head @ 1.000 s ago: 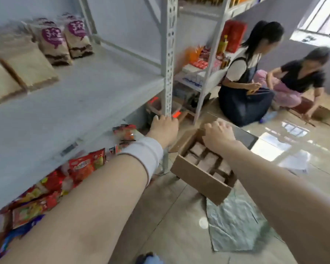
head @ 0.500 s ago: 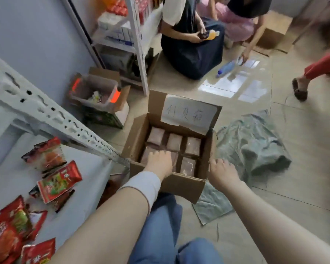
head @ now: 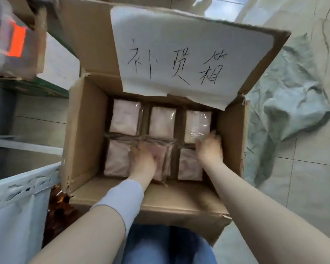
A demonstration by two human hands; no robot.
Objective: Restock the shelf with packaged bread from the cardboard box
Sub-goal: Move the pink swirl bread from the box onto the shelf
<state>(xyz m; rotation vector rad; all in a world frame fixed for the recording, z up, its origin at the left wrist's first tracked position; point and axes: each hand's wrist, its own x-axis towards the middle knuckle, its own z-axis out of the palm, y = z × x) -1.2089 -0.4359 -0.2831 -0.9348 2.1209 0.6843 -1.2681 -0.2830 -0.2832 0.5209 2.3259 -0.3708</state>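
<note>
An open cardboard box stands on the floor in front of my knees, its far flap carrying a handwritten paper label. Inside lie several clear-wrapped bread packages in two rows. My left hand is closed around the front middle bread package, which sits slightly askew. My right hand grips the near right corner of the back right bread package. The front right package lies partly under my right wrist. A corner of the pale shelf shows at the lower left.
A second carton with orange tape sits at the upper left. A crumpled grey-green plastic bag lies on the tiled floor right of the box. Brown snack packets lie under the shelf edge. My jeans touch the box's near wall.
I have turned from the shelf down to the box and come close. Both hands moved from the box's near rim down inside, onto the bread packages.
</note>
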